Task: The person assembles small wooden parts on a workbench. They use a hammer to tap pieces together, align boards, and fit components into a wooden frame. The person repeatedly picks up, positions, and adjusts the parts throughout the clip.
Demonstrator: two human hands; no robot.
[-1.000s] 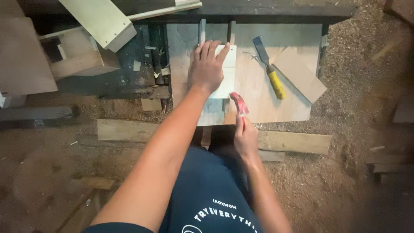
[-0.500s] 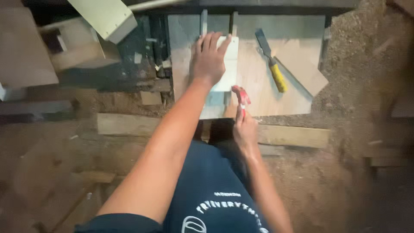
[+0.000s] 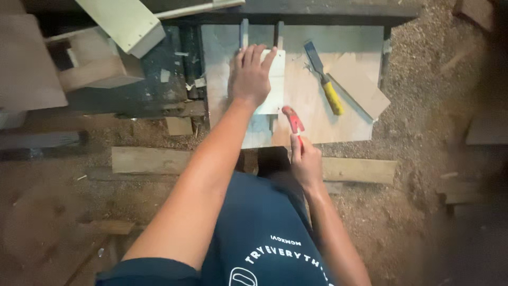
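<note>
Pale wood block (image 3: 272, 79) on a light plywood board (image 3: 317, 124). Red tool (image 3: 292, 119); chisel (image 3: 324, 79) with yellow handle, dark blade.

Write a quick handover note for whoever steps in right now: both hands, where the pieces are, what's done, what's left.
Left hand: flat on the pale wood block, pressing it onto the work board.
Right hand: closed on the red-handled tool, just below the block's near edge; its working end cannot be made out.
Yellow-handled chisel lies loose to the right, beside a plywood offcut.
Done: block placed and held.
Left: no visible cut or mark on the block.
</note>
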